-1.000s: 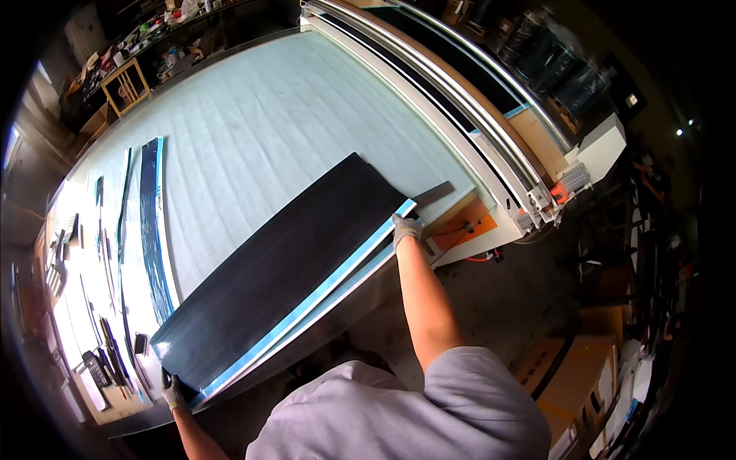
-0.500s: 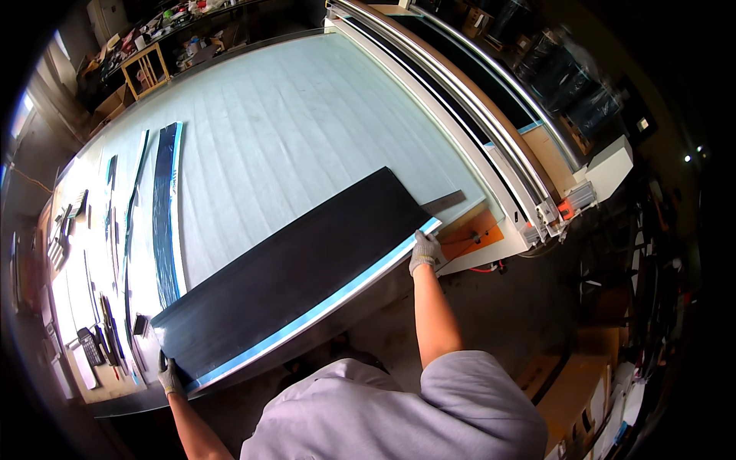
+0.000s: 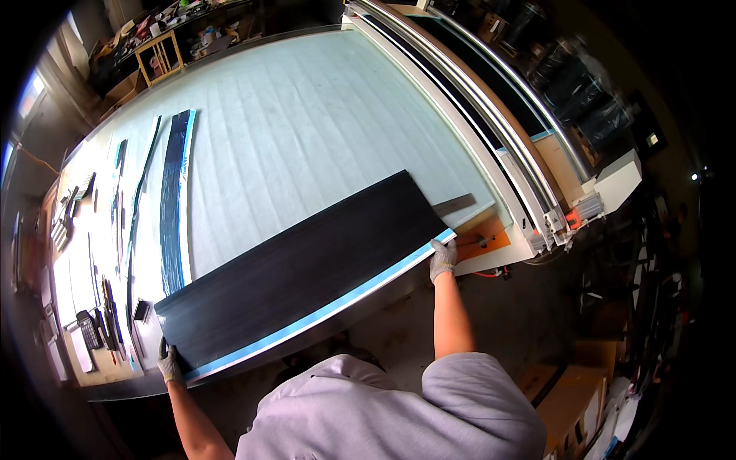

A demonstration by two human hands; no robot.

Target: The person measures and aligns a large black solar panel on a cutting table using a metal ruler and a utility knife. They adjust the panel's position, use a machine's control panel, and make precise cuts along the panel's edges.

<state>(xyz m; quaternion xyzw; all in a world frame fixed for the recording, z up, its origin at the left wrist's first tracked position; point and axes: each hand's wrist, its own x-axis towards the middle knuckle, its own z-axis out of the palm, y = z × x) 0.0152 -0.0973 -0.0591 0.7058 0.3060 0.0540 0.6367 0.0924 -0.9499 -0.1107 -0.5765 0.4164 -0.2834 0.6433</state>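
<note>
A long black sheet (image 3: 307,268) lies slantwise over the near edge of a large table, with a blue and white band (image 3: 330,308) along its near edge. My left hand (image 3: 169,362), in a grey knitted glove, is closed on the sheet's left end, near its lower corner. At the opposite end, my gloved right hand (image 3: 443,259) grips the banded near corner. The fingers under the sheet are hidden on both sides. Beyond the right end, a flat grey metal strip (image 3: 454,204) sticks out beside the sheet.
The pale tabletop (image 3: 291,115) carries a narrow dark blue strip (image 3: 175,199) and thinner strips at left. A calculator (image 3: 89,330) and several slim tools lie at the near left. A machine with long metal rollers (image 3: 491,115) borders the right side. Cardboard boxes (image 3: 586,391) stand lower right.
The view has turned slightly, so table and machine appear shifted. Both hands keep hold of the black sheet, which lies at nearly the same slant.
</note>
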